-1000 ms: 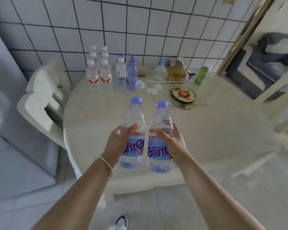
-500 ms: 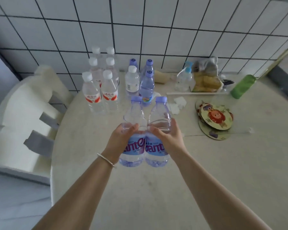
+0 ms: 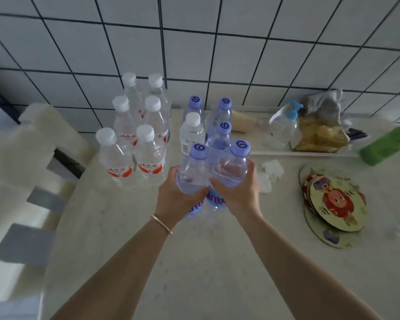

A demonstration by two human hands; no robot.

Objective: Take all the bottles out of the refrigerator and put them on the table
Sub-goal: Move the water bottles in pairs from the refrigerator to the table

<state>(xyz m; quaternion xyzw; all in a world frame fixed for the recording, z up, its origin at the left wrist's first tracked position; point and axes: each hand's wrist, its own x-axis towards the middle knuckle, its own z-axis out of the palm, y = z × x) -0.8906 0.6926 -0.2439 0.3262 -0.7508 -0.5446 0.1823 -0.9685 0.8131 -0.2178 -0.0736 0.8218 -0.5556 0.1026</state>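
Two clear water bottles with purple caps stand side by side over the pale table (image 3: pixel 194 262). My left hand (image 3: pixel 173 199) grips the left bottle (image 3: pixel 193 172) and my right hand (image 3: pixel 238 192) grips the right bottle (image 3: pixel 231 168), both around the body. Whether their bases touch the table I cannot tell. Right behind them stand three more purple-capped bottles (image 3: pixel 222 137) and one white-capped bottle (image 3: pixel 192 132). A cluster of several white-capped bottles with red labels (image 3: pixel 134 144) stands to the left, near the tiled wall.
A white chair (image 3: pixel 21 172) stands at the table's left edge. At the back right are a blue-topped pump bottle (image 3: pixel 284 128), a bag of food (image 3: pixel 321 135) and a green bottle (image 3: pixel 388 144). Crumpled tissues (image 3: pixel 271 169) and round cartoon coasters (image 3: pixel 335 204) lie to the right.
Both hands have carried the two bottles forward across the table, up to the row of purple-capped bottles. The view has moved closer to the wall.
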